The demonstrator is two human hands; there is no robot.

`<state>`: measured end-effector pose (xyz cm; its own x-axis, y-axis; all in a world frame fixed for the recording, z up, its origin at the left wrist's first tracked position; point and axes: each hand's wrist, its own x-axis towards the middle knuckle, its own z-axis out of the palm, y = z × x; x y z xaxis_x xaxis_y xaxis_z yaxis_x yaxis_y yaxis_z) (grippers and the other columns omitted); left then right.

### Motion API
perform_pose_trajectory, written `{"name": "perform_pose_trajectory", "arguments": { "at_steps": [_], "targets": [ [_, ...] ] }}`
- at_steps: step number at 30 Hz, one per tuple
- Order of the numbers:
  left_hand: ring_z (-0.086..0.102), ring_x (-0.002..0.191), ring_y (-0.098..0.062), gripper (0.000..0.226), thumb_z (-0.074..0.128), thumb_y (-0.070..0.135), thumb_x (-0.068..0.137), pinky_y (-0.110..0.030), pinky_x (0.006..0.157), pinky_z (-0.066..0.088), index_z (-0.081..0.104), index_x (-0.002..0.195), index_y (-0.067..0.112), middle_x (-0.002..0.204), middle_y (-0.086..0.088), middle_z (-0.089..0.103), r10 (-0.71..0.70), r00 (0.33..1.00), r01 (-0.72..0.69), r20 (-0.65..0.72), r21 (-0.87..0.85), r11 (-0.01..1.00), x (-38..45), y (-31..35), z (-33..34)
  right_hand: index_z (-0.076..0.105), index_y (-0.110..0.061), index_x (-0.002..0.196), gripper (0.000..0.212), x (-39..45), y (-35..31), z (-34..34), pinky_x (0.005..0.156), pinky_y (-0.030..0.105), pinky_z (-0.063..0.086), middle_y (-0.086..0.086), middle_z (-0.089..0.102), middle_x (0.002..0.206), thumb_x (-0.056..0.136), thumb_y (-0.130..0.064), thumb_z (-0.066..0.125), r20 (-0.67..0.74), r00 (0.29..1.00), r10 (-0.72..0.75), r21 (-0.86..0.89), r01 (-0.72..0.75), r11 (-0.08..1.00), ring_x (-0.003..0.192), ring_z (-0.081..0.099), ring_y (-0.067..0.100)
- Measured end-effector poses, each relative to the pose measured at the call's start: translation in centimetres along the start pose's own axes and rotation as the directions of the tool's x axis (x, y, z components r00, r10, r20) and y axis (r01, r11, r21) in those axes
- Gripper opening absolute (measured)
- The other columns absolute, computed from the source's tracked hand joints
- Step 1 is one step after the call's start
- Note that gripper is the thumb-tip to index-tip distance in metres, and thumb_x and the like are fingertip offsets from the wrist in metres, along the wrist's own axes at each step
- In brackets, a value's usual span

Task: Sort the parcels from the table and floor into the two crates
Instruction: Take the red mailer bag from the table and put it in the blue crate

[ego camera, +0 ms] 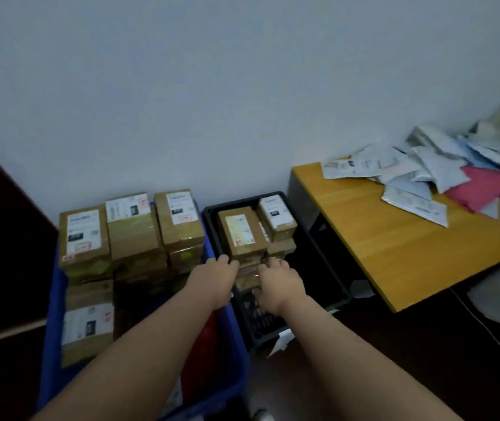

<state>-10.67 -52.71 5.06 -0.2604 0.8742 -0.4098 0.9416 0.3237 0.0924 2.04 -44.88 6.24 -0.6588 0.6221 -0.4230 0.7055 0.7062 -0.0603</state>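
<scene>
Both hands, left and right, grasp a box atop the stack in the black crate, seemingly settling it. Next, the mailers on the tabletop.

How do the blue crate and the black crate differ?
The blue crate stands left and is packed with cardboard boxes stacked above its rim; the black crate stands right, beside the table, and holds fewer boxes, with dark open space on its right. Both hold labelled brown boxes against the wall.
</scene>
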Motion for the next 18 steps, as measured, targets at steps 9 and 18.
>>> {"name": "perform_pose_trajectory", "arguments": {
  "at_steps": [9, 18],
  "targets": [
    [0.043, 0.123, -0.031, 0.054, 0.056, 0.024, 0.092, -0.045, 0.092, 0.047, 0.035, 0.141, 0.017, 0.14, -0.009, 0.037, 0.136, 0.989, -0.128, -0.063, 0.122, 0.984, 4.3, 9.2, -4.5, 0.04, -0.009, 0.139, 0.053, -1.6, 10.4, -2.7, 0.106, 0.044, 0.035, 0.017, 0.03, 0.149, 0.096, -0.038, 0.052, -0.095, 0.982, 0.166, 0.081, -0.158, 0.984, 0.139, 0.027, 0.035],
    [0.038, 0.128, -0.033, 0.055, 0.057, 0.03, 0.095, -0.045, 0.093, 0.048, 0.032, 0.142, 0.016, 0.142, -0.011, 0.034, 0.143, 0.989, -0.137, -0.041, 0.121, 0.983, 12.7, 24.7, -7.0, 0.041, -0.011, 0.136, 0.049, -1.9, 27.4, -3.8, 0.103, 0.043, 0.037, 0.016, 0.033, 0.145, 0.096, -0.036, 0.053, -0.122, 0.975, 0.186, 0.126, -0.171, 0.977, 0.134, 0.03, 0.035]
  ]
}}
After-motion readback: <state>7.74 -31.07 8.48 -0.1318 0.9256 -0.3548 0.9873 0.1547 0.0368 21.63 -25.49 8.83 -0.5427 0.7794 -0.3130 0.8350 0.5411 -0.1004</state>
